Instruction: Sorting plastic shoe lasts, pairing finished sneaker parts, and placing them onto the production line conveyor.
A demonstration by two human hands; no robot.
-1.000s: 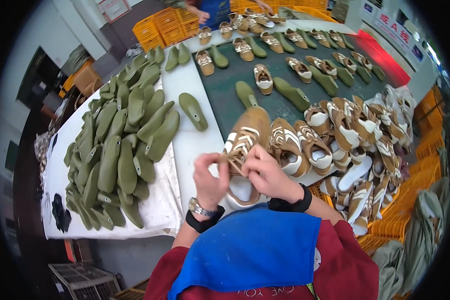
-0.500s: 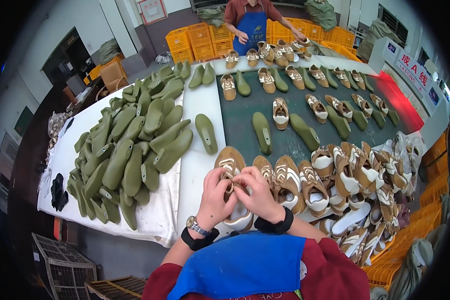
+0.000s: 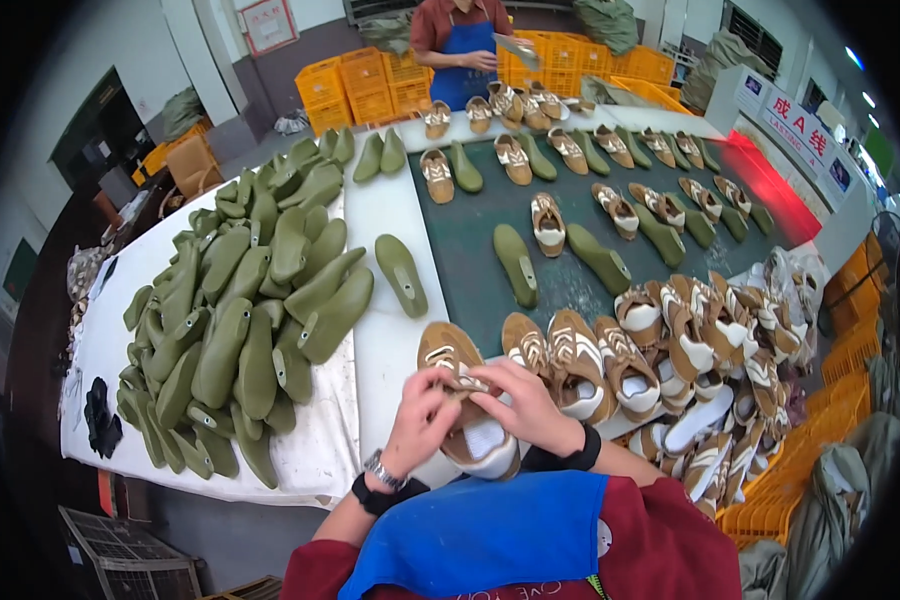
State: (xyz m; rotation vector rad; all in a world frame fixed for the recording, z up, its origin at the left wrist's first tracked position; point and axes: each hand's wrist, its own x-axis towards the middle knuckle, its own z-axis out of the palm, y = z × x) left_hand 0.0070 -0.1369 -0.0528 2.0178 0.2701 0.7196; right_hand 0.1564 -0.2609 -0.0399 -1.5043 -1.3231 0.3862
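A brown sneaker (image 3: 448,345) with white stripes lies on the table's near edge, toe pointing away from me. Both my hands are at its lacing. My left hand (image 3: 422,418) has thumb and fingers closed on the left edge of the opening by the tongue. My right hand (image 3: 526,402) pinches the other edge, its fingertips nearly meeting the left ones. Below them the shoe opening shows a white insole (image 3: 483,434); the fingers hide part of the laces and tongue. A row of like sneakers (image 3: 576,362) stands right beside my right hand.
Green shoe lasts (image 3: 255,355) lie heaped on the white-covered table at left; a single last (image 3: 401,275) lies beyond my shoe. Shoes and lasts stand in rows on the green mat (image 3: 470,235). More sneakers (image 3: 715,340) pile up at right. Across the table stands a co-worker (image 3: 462,50).
My fingers have shifted on the lacing, and more of the shoe's opening and insole shows. The co-worker has drawn the outstretched arm in and now holds a flat greyish piece. The view has shifted slightly.
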